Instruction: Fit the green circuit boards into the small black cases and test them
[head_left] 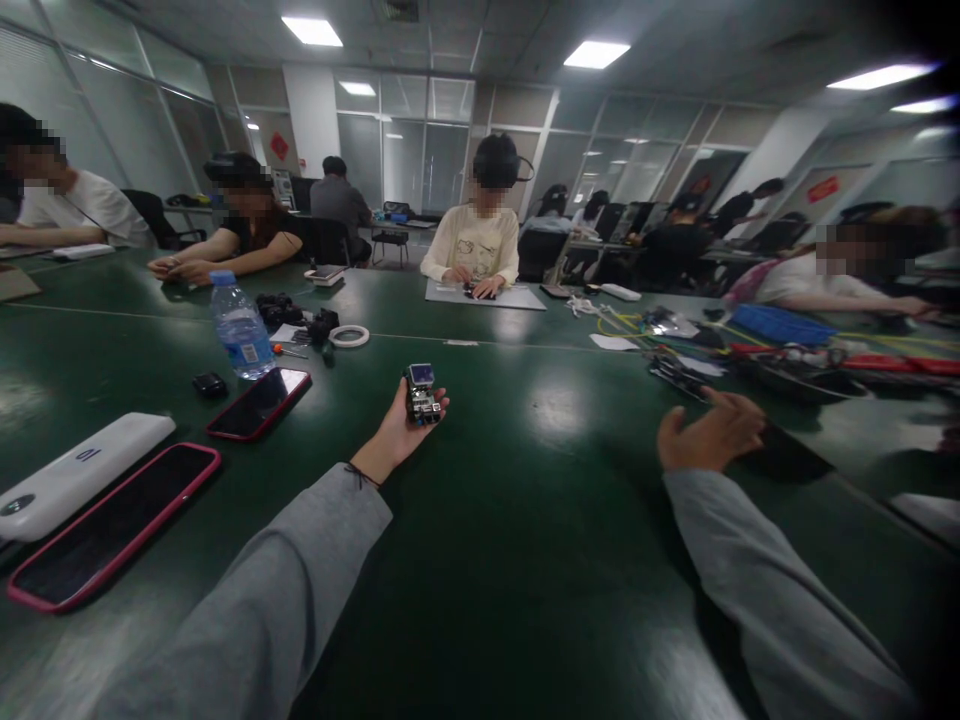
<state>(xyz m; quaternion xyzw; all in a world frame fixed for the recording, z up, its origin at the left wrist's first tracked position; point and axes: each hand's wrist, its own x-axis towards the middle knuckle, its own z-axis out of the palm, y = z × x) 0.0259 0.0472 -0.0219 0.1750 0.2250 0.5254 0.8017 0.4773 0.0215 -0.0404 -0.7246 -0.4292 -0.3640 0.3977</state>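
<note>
My left hand (405, 412) is closed around a small electronic device with a little screen (422, 375) and bare circuit parts below it. It holds the device upright above the green table (480, 560), screen toward me. Over the right side of the table is my right hand (709, 432), with nothing in it; its thumb stands apart and its fingers point right. Closest to that hand are a dark flat pad (795, 455) and a bundle of thin black tools or parts (675, 372), too blurred to name.
On the left lie two red-edged phones (112, 520) (259, 403), a white power bank (86, 470), a small black case (209, 385) and a water bottle (244, 330). Beyond is a tape roll (349, 336). Cables and a blue tray (780, 324) lie right. People sit around the table.
</note>
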